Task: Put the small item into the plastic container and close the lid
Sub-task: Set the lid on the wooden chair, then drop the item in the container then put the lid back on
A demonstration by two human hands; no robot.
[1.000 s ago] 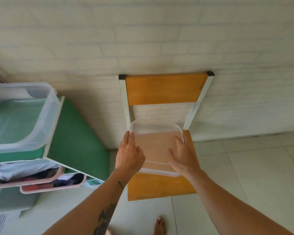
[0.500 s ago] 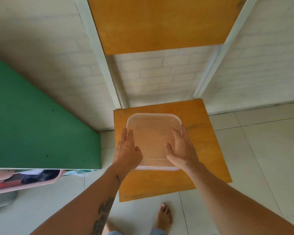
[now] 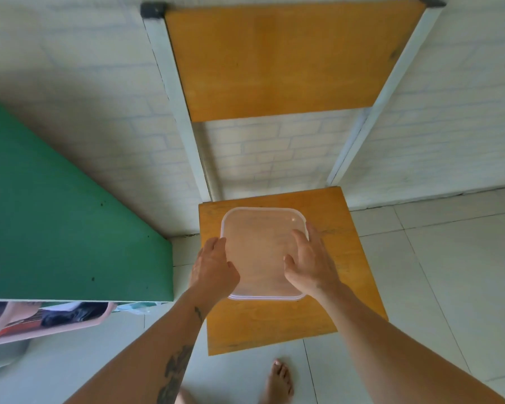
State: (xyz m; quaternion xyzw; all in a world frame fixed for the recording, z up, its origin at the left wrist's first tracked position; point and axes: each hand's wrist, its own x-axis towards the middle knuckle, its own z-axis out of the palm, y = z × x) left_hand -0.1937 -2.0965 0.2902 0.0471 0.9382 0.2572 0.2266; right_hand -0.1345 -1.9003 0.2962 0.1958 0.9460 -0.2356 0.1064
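A clear square plastic container (image 3: 260,246) with its lid on rests on the orange wooden seat (image 3: 344,275) of a chair. My left hand (image 3: 213,271) grips its left edge, fingers curled around the rim. My right hand (image 3: 311,262) lies over its right side, with fingers spread on the lid and the thumb pointing inward. Nothing is visible inside the container through the plastic, and no small item shows anywhere in view.
The chair's orange backrest (image 3: 274,59) and white frame stand against a white brick wall. A green panel (image 3: 56,223) juts in at the left, with a pink tray of clothes (image 3: 41,319) below it. My bare foot (image 3: 277,380) stands on pale floor tiles.
The container came down onto the chair seat with both hands still on it. My view has tilted downward and closer; the clear storage bins at the left have left the frame.
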